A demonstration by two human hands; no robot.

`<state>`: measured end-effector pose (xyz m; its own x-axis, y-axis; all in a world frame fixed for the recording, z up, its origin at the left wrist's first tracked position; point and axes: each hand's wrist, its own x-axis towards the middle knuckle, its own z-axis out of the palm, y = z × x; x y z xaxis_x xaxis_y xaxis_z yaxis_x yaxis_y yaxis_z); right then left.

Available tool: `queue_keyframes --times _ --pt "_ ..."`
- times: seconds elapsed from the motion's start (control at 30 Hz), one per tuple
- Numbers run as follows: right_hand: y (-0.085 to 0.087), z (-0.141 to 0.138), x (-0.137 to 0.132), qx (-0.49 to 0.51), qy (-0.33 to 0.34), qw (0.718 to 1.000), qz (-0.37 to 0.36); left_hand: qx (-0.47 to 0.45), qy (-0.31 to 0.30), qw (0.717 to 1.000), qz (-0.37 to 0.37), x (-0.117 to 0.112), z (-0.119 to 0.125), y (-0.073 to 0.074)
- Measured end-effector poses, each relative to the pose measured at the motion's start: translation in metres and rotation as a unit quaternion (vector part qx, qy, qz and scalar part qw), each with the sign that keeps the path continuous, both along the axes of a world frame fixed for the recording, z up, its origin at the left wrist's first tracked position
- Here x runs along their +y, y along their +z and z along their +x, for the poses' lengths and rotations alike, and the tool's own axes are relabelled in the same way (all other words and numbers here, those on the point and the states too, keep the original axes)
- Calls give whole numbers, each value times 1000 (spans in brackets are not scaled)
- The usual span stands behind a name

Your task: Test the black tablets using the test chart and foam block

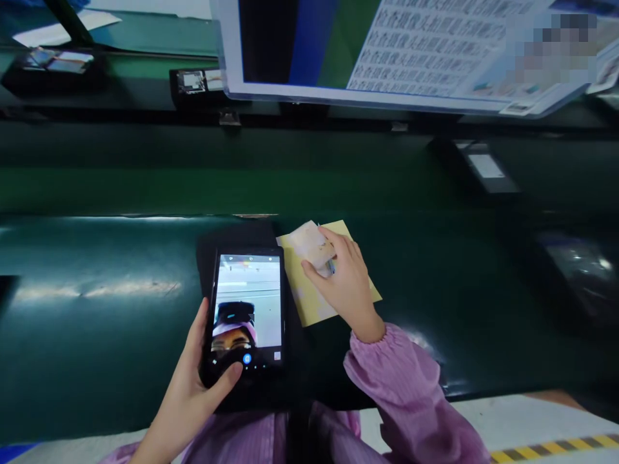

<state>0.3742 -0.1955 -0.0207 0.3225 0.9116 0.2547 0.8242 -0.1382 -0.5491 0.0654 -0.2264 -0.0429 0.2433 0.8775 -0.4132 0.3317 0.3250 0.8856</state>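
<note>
1. Fingers [337,240] of the right hand [351,283] are bent around a white cloth [307,241], with only a small gap between thumb and index finger. The other fingertips are hidden, so I cannot tell how much of it they hold.
2. This cloth is crumpled and has brownish marks. It is above a yellow sheet [316,309], which the hand partly covers. Some small bluish thing shows beside the cloth, too little to identify.
3. The left hand [191,380] is closed on a tablet [248,283], just left of the sheet. Its thumb lies over the lower edge; the other fingers are hidden behind.
4. On the tablet, a camera view shows part of a person's head. The small icons are difficult to read.
5. Behind the tablet, a black pad [235,235] is mostly covered. I cannot tell if the tablet touches it.
6. Both are over a green bench [435,283].
7. Above, a sign [416,55] is cut off by the top edge, and one patch is pixelated. Its printed characters look doubled.
8. At far right, a dark object [580,264] is too blurred to name.
</note>
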Motion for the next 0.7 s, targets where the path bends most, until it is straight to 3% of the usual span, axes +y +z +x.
queue_keyframes --times 0.1,0.27,0.5,0.7 --pt "7 -3 7 17 62 997 42 18 7 1000 6 1 6 7" --pt "7 -10 22 -12 148 988 46 39 4 999 13 0 14 14" --pt "-2 -14 28 -14 157 985 70 65 12 998 21 0 17 14" --pt "0 -15 29 -44 171 981 83 65 7 998 10 0 15 12"
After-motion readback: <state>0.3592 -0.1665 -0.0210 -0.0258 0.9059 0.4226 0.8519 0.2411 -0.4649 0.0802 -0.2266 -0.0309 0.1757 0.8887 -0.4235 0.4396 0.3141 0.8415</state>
